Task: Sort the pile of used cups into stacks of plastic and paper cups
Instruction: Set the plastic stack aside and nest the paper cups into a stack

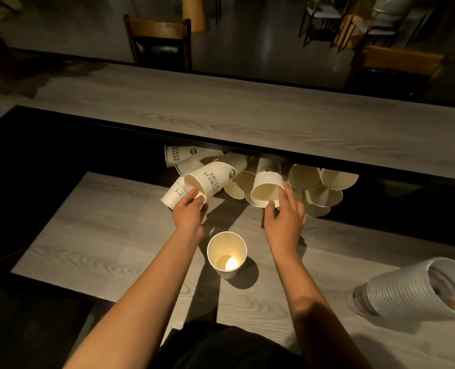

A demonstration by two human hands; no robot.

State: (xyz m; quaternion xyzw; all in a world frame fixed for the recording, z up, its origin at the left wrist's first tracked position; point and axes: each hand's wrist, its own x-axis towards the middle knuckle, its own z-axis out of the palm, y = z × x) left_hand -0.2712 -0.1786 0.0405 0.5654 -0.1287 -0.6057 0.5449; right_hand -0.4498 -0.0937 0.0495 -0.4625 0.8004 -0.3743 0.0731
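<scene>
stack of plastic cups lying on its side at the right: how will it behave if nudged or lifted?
The stack of plastic cups lies on its side on the table, so a nudge would probably roll it in an arc, since it tapers. Its nested ribbed walls suggest it is light and somewhat flexible. Lifted by one end, the cups might slide apart.

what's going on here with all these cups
A person is sorting a pile of paper cups heaped on a grey wooden table. The left hand pinches the rim of a printed paper cup lying on its side, and the right hand reaches for a plain paper cup in the pile. One paper cup stands upright between the arms, and a nested stack of plastic cups lies tilted at the right.
</scene>
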